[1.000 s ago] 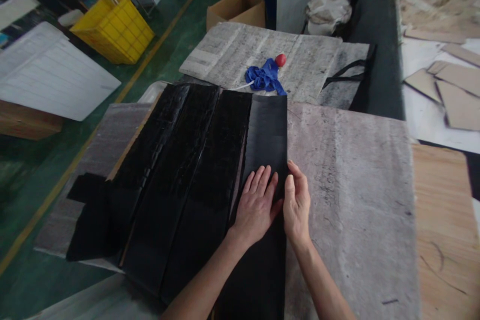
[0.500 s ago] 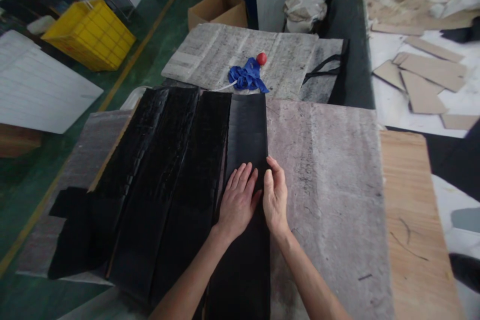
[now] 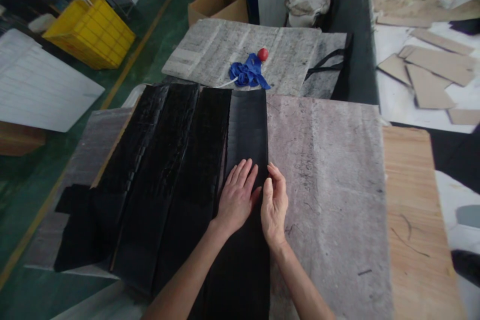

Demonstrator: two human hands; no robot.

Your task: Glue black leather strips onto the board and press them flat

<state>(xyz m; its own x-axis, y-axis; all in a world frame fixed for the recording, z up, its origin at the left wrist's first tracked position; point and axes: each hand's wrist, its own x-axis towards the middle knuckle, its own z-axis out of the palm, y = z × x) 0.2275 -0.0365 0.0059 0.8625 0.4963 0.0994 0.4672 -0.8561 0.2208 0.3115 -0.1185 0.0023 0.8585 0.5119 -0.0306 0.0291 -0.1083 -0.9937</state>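
A long matte black strip (image 3: 247, 125) lies lengthwise on the grey-pink board (image 3: 337, 175). My left hand (image 3: 238, 192) rests flat on this strip, palm down, with its fingers stretched forward. At the strip's right edge, my right hand (image 3: 275, 202) stands on its side, fingers slightly curved and thumb raised, touching the edge. Whether its fingertips grip the edge cannot be made out. To the left of the strip, several shiny black strips (image 3: 180, 180) lie side by side, partly overlapping. A loose black piece (image 3: 80, 235) hangs at their lower left.
Farther back are a blue crumpled cloth (image 3: 249, 71) and a red ball-shaped object (image 3: 263, 54) on a grey board (image 3: 210, 50). A wooden board (image 3: 416, 200) and cardboard pieces (image 3: 431, 82) lie at right. A yellow crate (image 3: 92, 32) and an open carton (image 3: 217, 5) stand beyond.
My right hand has slid slightly toward me along the strip's edge. My left hand stays almost in place on the strip. The view has shifted a little.
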